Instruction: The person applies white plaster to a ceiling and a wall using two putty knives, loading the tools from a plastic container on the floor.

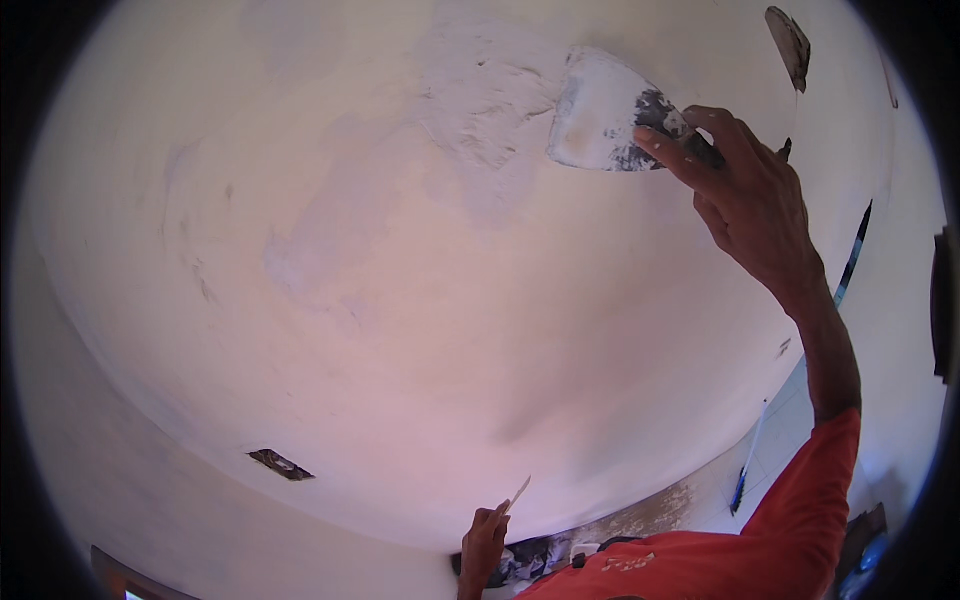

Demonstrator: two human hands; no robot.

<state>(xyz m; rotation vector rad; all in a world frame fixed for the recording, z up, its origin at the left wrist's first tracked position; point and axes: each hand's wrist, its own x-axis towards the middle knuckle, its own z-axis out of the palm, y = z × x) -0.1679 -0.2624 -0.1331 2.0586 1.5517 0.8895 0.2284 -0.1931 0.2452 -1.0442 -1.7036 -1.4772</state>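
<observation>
My right hand [757, 205] is raised to the upper right, its fingers closed round the dark handle end of a wide putty knife [595, 115]. White filler coats the blade, which lies at or close against the cream wall [450, 320]. Just left of the blade is a rough patch of pale filler [485, 105]. Low in the view, my left hand [483, 547] is closed on a thin, pale flat tool [519, 492] seen nearly edge-on; its kind cannot be made out.
A recessed wall box [281, 465] sits at the lower left, and a dark hole [789, 48] at the upper right. A long-handled tool [740, 490] leans near the tiled floor [785, 425]. Dark bundled items [535, 555] lie below, partly hidden by my red sleeve.
</observation>
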